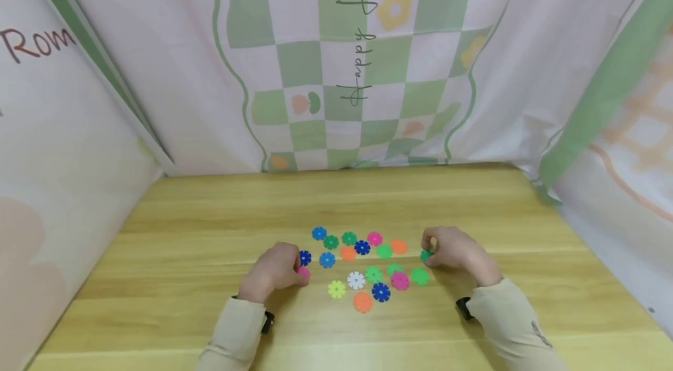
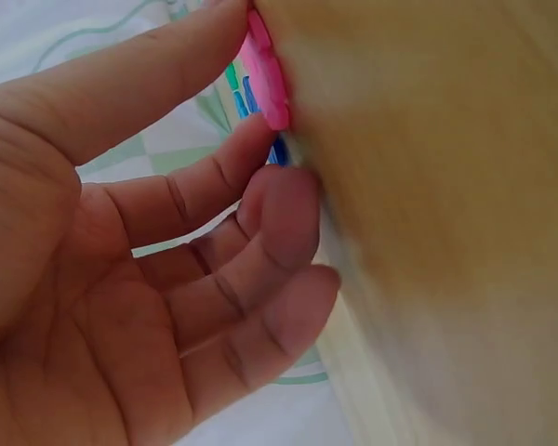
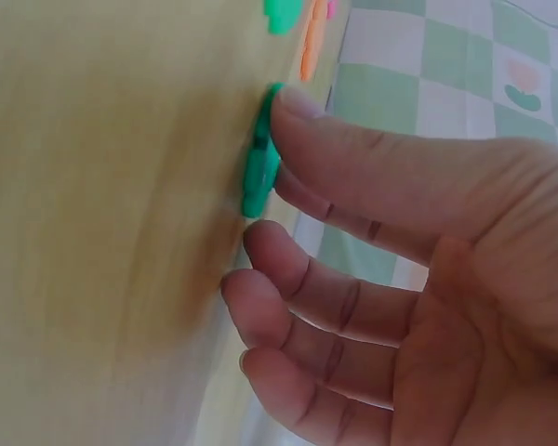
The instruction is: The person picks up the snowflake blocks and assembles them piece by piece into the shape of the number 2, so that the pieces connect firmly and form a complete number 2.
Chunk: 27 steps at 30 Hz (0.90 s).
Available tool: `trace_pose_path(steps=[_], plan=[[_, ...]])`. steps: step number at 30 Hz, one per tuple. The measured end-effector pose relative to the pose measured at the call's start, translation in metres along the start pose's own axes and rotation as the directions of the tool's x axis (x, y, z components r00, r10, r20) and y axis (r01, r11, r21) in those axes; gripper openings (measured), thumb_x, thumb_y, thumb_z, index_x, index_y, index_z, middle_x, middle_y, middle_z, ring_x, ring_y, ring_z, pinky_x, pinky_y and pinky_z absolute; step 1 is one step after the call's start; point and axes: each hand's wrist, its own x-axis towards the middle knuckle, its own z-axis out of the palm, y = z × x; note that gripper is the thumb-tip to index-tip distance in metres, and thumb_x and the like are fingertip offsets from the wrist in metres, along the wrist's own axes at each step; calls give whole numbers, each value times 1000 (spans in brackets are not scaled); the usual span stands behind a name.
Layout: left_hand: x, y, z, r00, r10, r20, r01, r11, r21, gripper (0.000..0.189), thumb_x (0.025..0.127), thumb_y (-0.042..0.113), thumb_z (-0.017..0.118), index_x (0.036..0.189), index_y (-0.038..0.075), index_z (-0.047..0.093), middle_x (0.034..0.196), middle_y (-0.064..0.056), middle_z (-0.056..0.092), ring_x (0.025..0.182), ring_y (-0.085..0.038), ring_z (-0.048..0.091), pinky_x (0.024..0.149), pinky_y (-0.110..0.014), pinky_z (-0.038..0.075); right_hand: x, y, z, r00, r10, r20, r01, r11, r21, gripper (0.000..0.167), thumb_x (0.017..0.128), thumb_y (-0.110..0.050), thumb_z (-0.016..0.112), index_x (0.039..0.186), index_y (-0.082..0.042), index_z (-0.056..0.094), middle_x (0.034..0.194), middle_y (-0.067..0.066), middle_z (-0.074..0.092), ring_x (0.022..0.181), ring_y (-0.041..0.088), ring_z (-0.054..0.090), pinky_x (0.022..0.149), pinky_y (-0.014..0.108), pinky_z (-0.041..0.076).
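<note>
At the left end of a spread of notched plastic snowflake discs, my left hand point(image 1: 274, 269) pinches a pink disc point(image 2: 267, 74) between thumb and index finger, low over the wood. Its other fingers are loosely bent. A dark blue disc point(image 1: 305, 257) lies just beyond those fingertips. My right hand point(image 1: 454, 251), on the opposite side, holds a green disc point(image 3: 261, 153) with thumb and index finger, close to the table surface. The nearest loose pieces to it are a light green disc point(image 1: 419, 276) and an orange disc point(image 1: 398, 246).
Between the hands, several more discs lie flat on the wooden table point(image 1: 210, 213), among them a white disc point(image 1: 356, 280), a yellow disc point(image 1: 336, 289) and an orange disc point(image 1: 362, 302). A checked cloth point(image 1: 342, 67) hangs behind the table's far edge, and light fabric walls flank both sides.
</note>
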Motion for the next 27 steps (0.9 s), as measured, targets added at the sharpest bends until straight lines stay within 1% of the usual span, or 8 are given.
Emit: trace_pose_path(steps=[7,11,14,18,20,23,25,27], plan=[[0,-1,-2,1000,-9,3,9,1000,-27,28,79,16,79,76,9,52,69,-1,51,62,-16,47,55,-28,40,0,-3,0,1000,-3,11,3,1000,13,22,82,-7,73,90,-8,54,76,3,51,69,20,46,61,32,39],[0,-4,-5,999,46,26,-45,998,-44,26,81,11,77,79,9,51,71,-1,50,64,-16,45,56,-28,40,0,-1,1,999,-50,2,50,998,39,21,82,-3,71,88,-7,51,77,3,50,71,19,46,63,33,40],[1,-6,-7,994,107,27,-105,991,-82,19,84,4,72,80,8,53,70,-1,51,62,-14,45,54,-26,38,0,-1,3,992,-129,-16,130,990,50,19,82,4,67,85,-7,53,77,2,51,73,19,46,65,34,42],[4,-3,-11,982,185,-25,-187,974,-128,8,86,-2,64,84,7,64,67,2,55,58,-11,47,52,-23,40,0,-9,3,973,-217,-74,222,972,71,16,83,6,65,86,-7,57,82,2,58,76,17,54,66,33,48],[4,-1,-12,978,198,-63,-206,965,-160,8,87,0,63,89,7,68,68,3,57,59,-10,48,52,-23,42,0,-17,2,964,-238,-116,251,962,111,11,85,3,65,90,-5,60,84,3,61,76,17,58,65,32,51],[4,4,-13,972,194,-134,-224,939,-262,9,89,4,63,95,6,70,73,3,62,62,-12,55,55,-25,46,-1,-33,3,942,-260,-210,297,940,168,7,88,-2,65,95,-2,65,85,3,65,74,15,61,63,28,52],[3,8,-13,967,189,-173,-241,898,-369,9,90,6,64,97,6,70,78,0,66,67,-18,62,59,-30,53,-2,-43,5,915,-286,-285,347,918,193,9,89,-3,66,97,-1,67,84,2,67,73,14,63,63,25,53],[2,12,-12,963,189,-192,-260,839,-478,10,89,7,66,98,5,70,81,-3,68,73,-24,66,62,-36,56,-2,-52,8,880,-316,-355,401,894,198,9,88,-4,68,96,-3,69,84,1,68,73,13,64,64,24,53]])
